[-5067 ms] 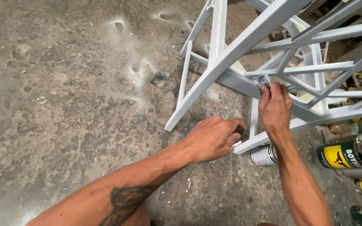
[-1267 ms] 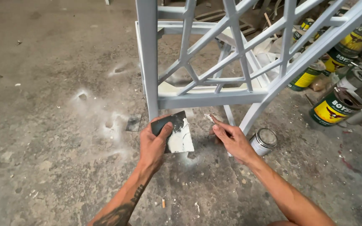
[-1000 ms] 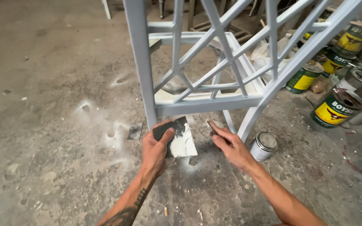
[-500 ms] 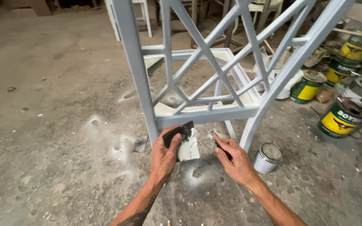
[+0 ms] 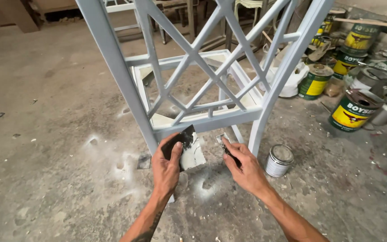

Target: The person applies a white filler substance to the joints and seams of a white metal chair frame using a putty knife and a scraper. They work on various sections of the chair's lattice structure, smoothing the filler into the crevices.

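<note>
While hands grip, left hand (image 5: 165, 166) on putty board (image 5: 185, 148), right hand (image 5: 243, 166) on scraper (image 5: 225, 147), chair rail (image 5: 211, 122) just above

left hand (image 5: 165, 166): bare, no glove | left forearm: dark tattoo, no sleeve | right hand (image 5: 245, 169): bare, forearm unsleeved

workshop: dusty concrete floor (image 5: 45, 179), paint cans (image 5: 352, 110), primed white chair frame (image 5: 193, 67), stacked furniture behind.

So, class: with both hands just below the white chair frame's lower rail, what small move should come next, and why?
Probably the right hand lifts its small putty knife to the white lattice chair frame. The left hand holds a dark board smeared with white filler beside it, and the blade tip looks loaded.
</note>
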